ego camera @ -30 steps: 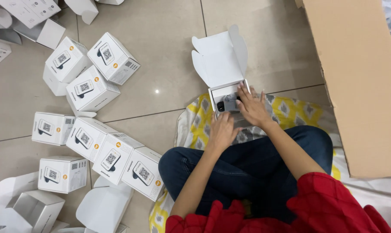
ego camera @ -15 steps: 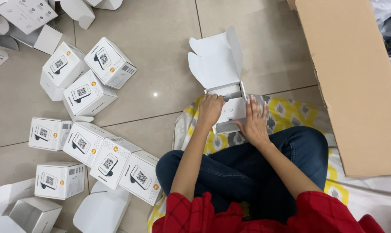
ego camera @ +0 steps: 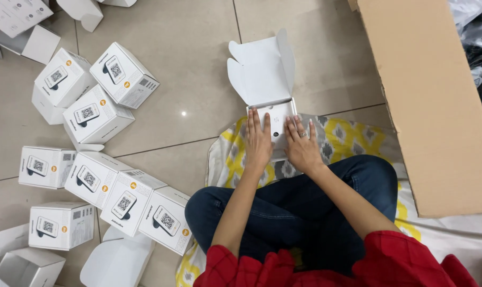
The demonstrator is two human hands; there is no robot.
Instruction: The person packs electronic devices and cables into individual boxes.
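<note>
Closed white cardboard cartons [ego camera: 94,183] with printed labels lie scattered over the beige tiled floor [ego camera: 187,69] across the left of the frame. At centre, a small open white cardboard box [ego camera: 274,121], its lid flap raised toward the top of the frame, sits at the edge of a yellow and grey patterned cloth [ego camera: 342,139]; the left hand [ego camera: 258,142] and right hand [ego camera: 301,144] lie flat on it with fingers spread, grasping nothing. A large brown cardboard carton [ego camera: 432,95] fills the right side.
</note>
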